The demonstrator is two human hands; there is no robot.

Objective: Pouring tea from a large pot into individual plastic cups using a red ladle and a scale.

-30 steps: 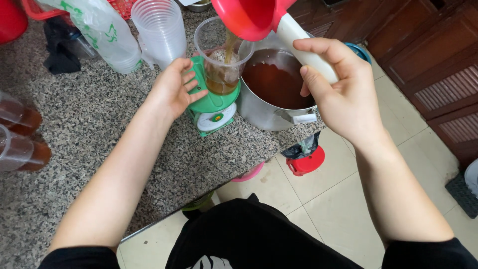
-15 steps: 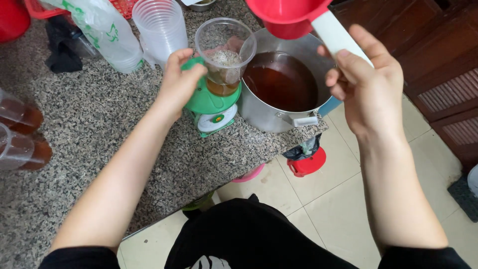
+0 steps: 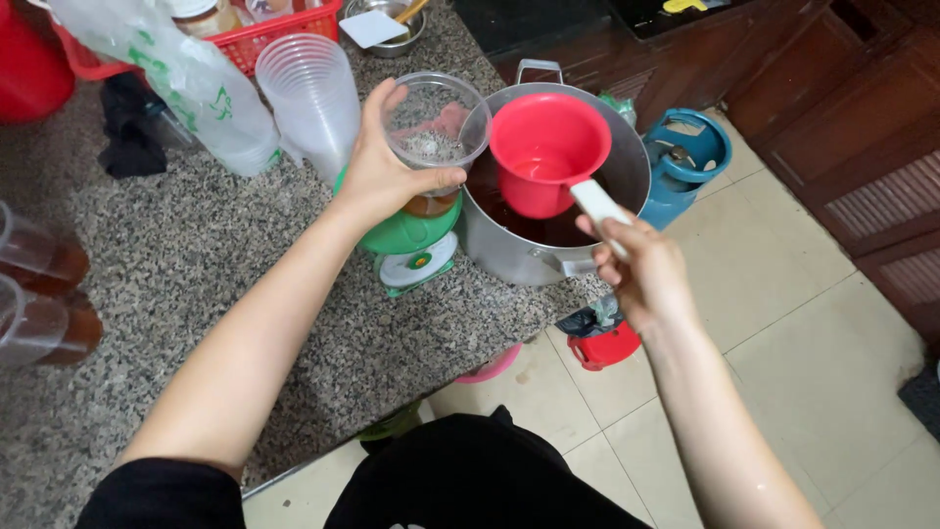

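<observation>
Left hand (image 3: pixel 387 176) is closed around a clear plastic cup (image 3: pixel 434 132) with brown liquid at its bottom, sitting on a green scale (image 3: pixel 411 240) on the speckled table (image 3: pixel 196 255); right hand (image 3: pixel 641 269) grips the white handle of a red ladle (image 3: pixel 546 162), its bowl inside the steel pot (image 3: pixel 534 250) of dark liquid just beside the scale; stacked empty cups (image 3: pixel 308 98) stand behind.

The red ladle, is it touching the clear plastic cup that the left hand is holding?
Apart. The head view shows a strip of the metal pot's dark inside between the red ladle and the clear plastic cup, which the left hand grips.
</observation>
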